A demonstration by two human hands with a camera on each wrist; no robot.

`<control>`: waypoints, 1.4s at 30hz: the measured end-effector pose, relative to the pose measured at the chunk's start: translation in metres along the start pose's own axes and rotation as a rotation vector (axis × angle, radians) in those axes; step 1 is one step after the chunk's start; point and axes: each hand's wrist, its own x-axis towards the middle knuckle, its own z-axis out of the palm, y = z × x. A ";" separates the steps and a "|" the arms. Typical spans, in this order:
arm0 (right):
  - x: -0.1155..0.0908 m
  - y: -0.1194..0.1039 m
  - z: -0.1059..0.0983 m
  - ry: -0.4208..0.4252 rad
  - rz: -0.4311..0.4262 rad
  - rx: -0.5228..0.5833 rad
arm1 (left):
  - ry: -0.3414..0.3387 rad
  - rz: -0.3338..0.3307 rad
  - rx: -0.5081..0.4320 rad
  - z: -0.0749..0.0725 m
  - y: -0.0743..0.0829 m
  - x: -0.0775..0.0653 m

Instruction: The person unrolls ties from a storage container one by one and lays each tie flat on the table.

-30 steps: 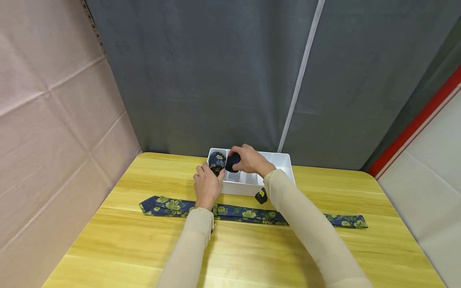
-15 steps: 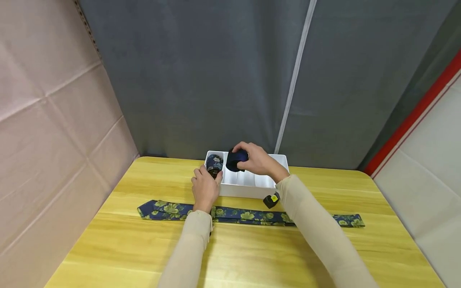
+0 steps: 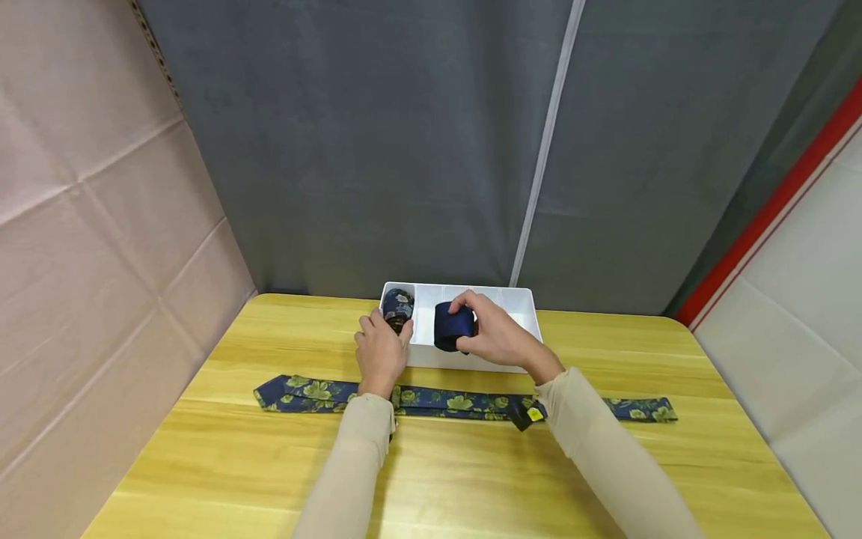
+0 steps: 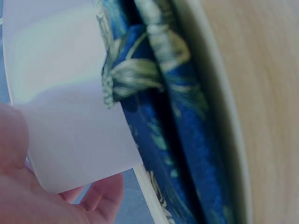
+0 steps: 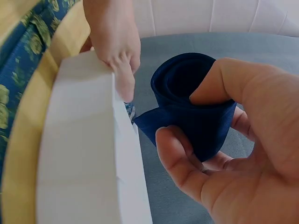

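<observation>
My right hand (image 3: 498, 333) holds a navy necktie (image 3: 453, 326) rolled into a coil, thumb in its open centre and fingers curled round the outside in the right wrist view. The coil (image 5: 187, 112) hangs over the front of a white divided box (image 3: 431, 356), and a loose flap sticks out of it. My left hand (image 3: 381, 352) grips the box's front left corner, with its thumb over the rim. Beside that thumb, a rolled dark floral necktie (image 3: 397, 302) sits in the leftmost compartment.
A navy necktie with yellow-green flowers (image 3: 459, 404) lies stretched flat across the wooden table (image 3: 458, 479), in front of the box and under both forearms. A grey curtain (image 3: 377, 150) hangs behind the table's far edge.
My right hand has lifted the rolled navy necktie out of the compartment beside the floral one and brought it right and toward me. My left hand stays at the box corner.
</observation>
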 end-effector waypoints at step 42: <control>-0.107 -0.005 0.099 -0.247 0.181 0.154 | -0.053 -0.003 -0.008 -0.005 -0.003 0.000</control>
